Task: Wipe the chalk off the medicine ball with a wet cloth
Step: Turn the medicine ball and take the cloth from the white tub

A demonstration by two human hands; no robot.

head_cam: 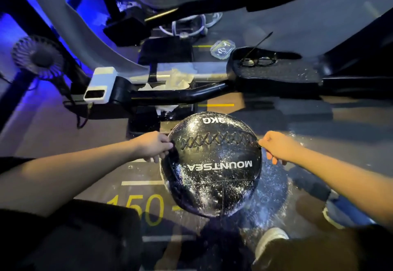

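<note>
A black medicine ball (212, 170) with white lettering and a laced seam sits in the middle of the view, speckled with white chalk. My left hand (152, 146) grips its left side with curled fingers. My right hand (278, 147) grips its right side the same way. The ball hangs between them above the dark floor. A crumpled white cloth (176, 79) lies on the black machine frame beyond the ball, apart from both hands.
A black machine bar (180, 95) crosses behind the ball. Glasses (258, 61) rest on a black pad at the right. A white phone (100, 85) lies at the left beside a small fan (38, 56). Chalk dust (274, 185) covers the floor under the ball. My knees frame the bottom.
</note>
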